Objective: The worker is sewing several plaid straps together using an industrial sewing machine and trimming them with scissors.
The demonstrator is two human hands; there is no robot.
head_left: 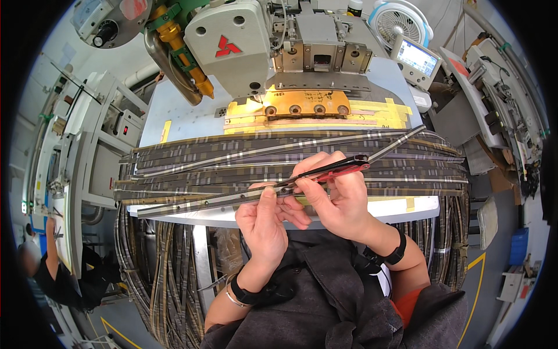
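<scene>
A grey-and-dark striped strap [192, 206] slants across in front of me, from low on the left up to the far right. My left hand [263, 225] pinches it near the middle between thumb and fingers. Close beside it, my right hand [340, 200] grips a slim black-and-red hand tool [344, 166], which looks like small snips or tweezers. The tool's narrow end points toward the left thumb and lies at the strap. Whether its tips touch the strap is hard to make out. Beneath both hands lies a thick bundle of similar straps [226, 164], stretched across the table.
A large sewing machine [229, 43] stands behind the straps, with a yellow clamp plate [308, 106] below its head. Back right are a fan [400, 24] and a control screen [416, 59]. Straps hang off the table's front edge [354, 220]. Another person [70, 276] works far left.
</scene>
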